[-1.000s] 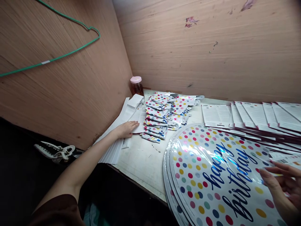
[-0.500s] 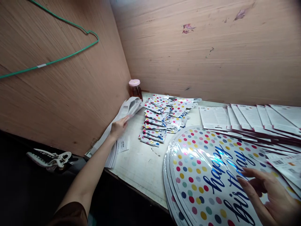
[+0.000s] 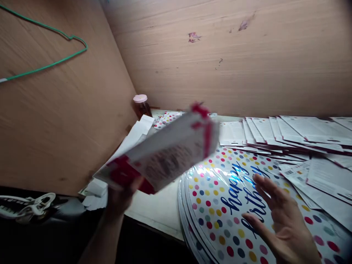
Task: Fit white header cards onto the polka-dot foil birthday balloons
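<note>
My left hand (image 3: 122, 194) grips the near left corner of a flat white-and-red printed package (image 3: 170, 154), tilted and raised above the table. Motion blur hides its printing. My right hand (image 3: 283, 220) hovers, fingers spread and holding nothing, over a stack of round foil balloons (image 3: 211, 212). These flat balloons carry coloured dots and blue "happy birthday" lettering. Behind the raised package, the folded dotted balloons (image 3: 166, 119) are mostly hidden.
White printed packages (image 3: 291, 130) lie overlapping at the back right, with more (image 3: 330, 176) on the balloons. White paper strips (image 3: 137, 134) lie along the left partition. A pink-lidded jar (image 3: 141, 104) stands in the corner. A green hanger (image 3: 49, 66) and a white claw clip (image 3: 30, 205) are at left.
My left hand has come back from the white strips at left with the package, lifting it over the table. My right hand has opened wider. The view has turned slightly right.
</note>
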A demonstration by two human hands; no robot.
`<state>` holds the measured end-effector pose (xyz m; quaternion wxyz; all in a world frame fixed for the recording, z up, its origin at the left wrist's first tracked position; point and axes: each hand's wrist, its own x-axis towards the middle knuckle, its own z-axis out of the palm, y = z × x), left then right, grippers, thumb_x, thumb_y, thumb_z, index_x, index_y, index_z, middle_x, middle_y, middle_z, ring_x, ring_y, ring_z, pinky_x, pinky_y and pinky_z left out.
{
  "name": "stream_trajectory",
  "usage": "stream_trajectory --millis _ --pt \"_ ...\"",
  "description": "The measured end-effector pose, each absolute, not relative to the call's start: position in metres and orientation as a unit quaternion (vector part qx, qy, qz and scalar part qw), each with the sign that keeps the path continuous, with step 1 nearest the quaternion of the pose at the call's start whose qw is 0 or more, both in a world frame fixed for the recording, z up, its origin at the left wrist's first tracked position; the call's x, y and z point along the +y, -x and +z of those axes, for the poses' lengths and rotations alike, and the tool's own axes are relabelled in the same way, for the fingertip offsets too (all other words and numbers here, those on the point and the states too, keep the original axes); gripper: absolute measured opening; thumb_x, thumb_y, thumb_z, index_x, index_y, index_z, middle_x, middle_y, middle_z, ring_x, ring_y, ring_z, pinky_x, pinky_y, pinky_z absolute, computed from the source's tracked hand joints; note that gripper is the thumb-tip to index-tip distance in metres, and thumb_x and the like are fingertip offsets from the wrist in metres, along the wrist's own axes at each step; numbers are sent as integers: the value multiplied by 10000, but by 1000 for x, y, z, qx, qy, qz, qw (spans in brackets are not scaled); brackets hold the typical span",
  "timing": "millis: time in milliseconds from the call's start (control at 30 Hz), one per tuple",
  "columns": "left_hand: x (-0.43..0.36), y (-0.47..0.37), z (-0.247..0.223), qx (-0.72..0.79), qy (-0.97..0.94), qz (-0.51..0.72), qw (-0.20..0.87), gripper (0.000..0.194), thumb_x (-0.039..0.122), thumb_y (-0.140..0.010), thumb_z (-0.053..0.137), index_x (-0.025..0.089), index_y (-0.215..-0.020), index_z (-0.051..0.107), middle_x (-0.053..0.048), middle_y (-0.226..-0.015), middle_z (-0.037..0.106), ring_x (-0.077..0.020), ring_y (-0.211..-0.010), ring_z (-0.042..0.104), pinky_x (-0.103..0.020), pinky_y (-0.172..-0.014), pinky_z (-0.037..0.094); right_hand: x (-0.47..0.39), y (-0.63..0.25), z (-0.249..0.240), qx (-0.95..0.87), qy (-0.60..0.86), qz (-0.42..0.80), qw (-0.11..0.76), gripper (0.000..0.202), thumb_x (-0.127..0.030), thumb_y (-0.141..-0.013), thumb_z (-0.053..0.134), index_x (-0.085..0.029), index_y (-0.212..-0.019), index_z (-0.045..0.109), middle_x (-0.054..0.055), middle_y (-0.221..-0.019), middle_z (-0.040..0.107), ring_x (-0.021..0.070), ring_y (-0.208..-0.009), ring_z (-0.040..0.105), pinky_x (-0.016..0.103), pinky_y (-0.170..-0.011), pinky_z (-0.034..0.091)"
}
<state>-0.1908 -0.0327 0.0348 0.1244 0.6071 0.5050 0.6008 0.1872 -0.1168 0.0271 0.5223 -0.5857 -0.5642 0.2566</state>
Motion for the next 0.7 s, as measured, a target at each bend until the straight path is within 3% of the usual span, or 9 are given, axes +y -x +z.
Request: stream_trajectory --millis 33,100,200,300,400,533,700 --pt "-42 173 28 418 -683 560 213 319 269 -814 688 256 -1130 651 -17 -920 744 -212 -777 712 -306 -674 611 -119 -194 26 -548 567 289 543 875 -370 -727 777 -304 -1472 323 92 -1461 458 318 -1318 470 462 -1069 453" --pt "-53 138 17 316 -750 484 321 240 338 -795 713 269 -1025 720 -33 -832 753 -234 -715 720 -321 -627 615 -126 -215 18 -541 531 356 546 800 -316 -715 787 -300 -1425 418 111 -1348 576 335 -1261 529 486 -1028 485" --pt "-57 96 5 275 -758 381 452 347 317 -817 703 271 -1160 689 -111 -1090 731 -317 -1043 681 -449 -893 572 -146 -249 -6 -516 558 399 513 465 -266 -721 778 -245 -1168 654 112 -1128 700 336 -1138 619 488 -990 508" --pt "-60 65 -14 347 -656 397 540 582 239 -798 735 289 -1337 522 -124 -1277 643 -288 -1198 602 -440 -989 515 -164 -258 -30 -432 609 376 549 529 -273 -646 824 -240 -1142 643 88 -1117 700 306 -1080 647 444 -950 534" --pt "-71 45 -39 390 -585 416 576 595 234 -763 770 277 -1297 511 -99 -1236 661 -246 -1116 654 -377 -940 548 -170 -242 -46 -369 604 405 579 537 -300 -696 796 -263 -1184 576 67 -1088 701 256 -1015 671 403 -903 555" --pt "-89 40 -55 404 -567 461 550 458 216 -781 744 250 -1200 561 -78 -1131 688 -240 -1049 674 -404 -931 553 -180 -230 -55 -342 592 416 600 455 -326 -754 758 -282 -1160 557 57 -1111 688 219 -1002 665 353 -883 553" --pt "-93 47 -43 322 -642 463 519 287 131 -839 658 262 -1089 601 -57 -1060 681 -248 -1130 614 -518 -1095 388 -203 -251 -59 -356 558 470 584 340 -488 -849 622 -260 -1098 668 97 -1113 691 293 -1102 630 422 -927 522"
